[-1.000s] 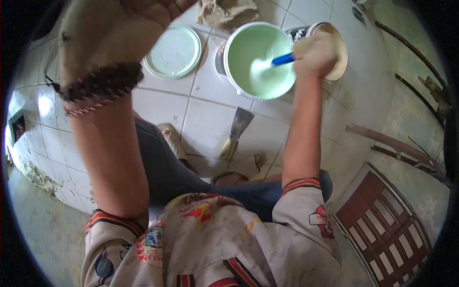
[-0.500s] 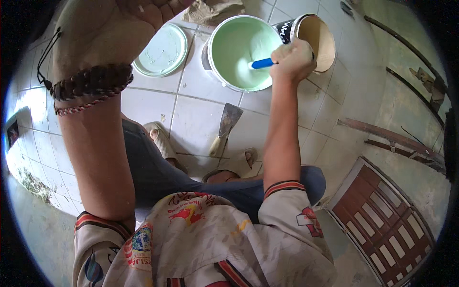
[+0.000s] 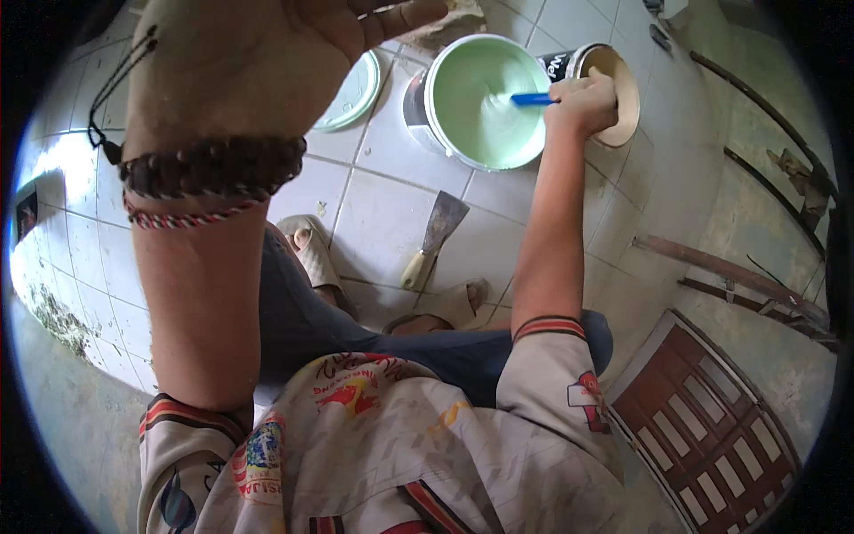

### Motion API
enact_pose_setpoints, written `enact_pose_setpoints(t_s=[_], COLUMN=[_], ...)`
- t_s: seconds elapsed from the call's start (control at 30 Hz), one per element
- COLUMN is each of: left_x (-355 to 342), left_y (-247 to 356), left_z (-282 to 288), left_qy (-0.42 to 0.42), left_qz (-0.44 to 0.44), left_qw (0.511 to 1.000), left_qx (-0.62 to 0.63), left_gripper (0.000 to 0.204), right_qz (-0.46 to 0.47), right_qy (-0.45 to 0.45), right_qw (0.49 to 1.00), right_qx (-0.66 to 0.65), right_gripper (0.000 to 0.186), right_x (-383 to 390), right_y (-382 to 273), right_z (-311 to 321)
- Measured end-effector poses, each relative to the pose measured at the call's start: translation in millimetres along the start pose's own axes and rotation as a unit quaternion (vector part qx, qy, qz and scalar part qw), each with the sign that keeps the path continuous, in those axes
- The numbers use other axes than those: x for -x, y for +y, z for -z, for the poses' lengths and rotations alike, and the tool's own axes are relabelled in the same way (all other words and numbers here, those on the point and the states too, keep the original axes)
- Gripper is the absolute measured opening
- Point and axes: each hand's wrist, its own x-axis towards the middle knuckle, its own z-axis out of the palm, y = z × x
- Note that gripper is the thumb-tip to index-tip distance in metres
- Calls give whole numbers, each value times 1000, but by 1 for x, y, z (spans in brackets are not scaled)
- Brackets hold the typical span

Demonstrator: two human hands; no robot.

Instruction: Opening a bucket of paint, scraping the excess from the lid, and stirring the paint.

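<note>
My right hand (image 3: 583, 102) is closed around a blue-handled tool (image 3: 532, 100), and the tool's far end is in pale green paint (image 3: 485, 120). The paint fills much of a white bucket (image 3: 433, 107) standing on the floor. What the tool's working end looks like is hidden by the paint. Close to the camera at the upper left, my left hand (image 3: 258, 67) is raised palm up, with thumb and finger stretched out. Nothing shows in it, though the top edge cuts off its fingertips. Dark bracelets (image 3: 213, 169) circle that wrist.
Behind my right hand stands a second tub (image 3: 627, 98) with a tan inside. A pale green lid (image 3: 356, 93) lies left of the bucket, partly hidden by my left hand. A putty knife (image 3: 431, 240) rests on the tiles near my sandalled feet. A tan crumpled bag (image 3: 454, 25) lies behind.
My left hand has moved right in the picture and now covers more of the lid. The view has shifted slightly. My right hand has moved the tool within the paint.
</note>
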Motion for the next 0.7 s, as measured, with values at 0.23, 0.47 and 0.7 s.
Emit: enact_pose_setpoints(t_s=[0.23, 0.47, 0.7], left_x=[9, 8, 3], left_y=[-2, 5, 9], left_z=[-5, -5, -3], left_qy=[19, 88, 38], left_qz=[-36, -83, -8], left_qw=[999, 992, 996], left_qx=[-13, -16, 76], left_gripper=[24, 22, 21], right_qz=[54, -79, 1], right_qy=[-158, -159, -144], right_qw=[928, 961, 900], right_qx=[-334, -214, -412], right_gripper=[38, 23, 5], right_x=[2, 29, 30], right_y=[-56, -39, -36], right_z=[-15, 4, -68])
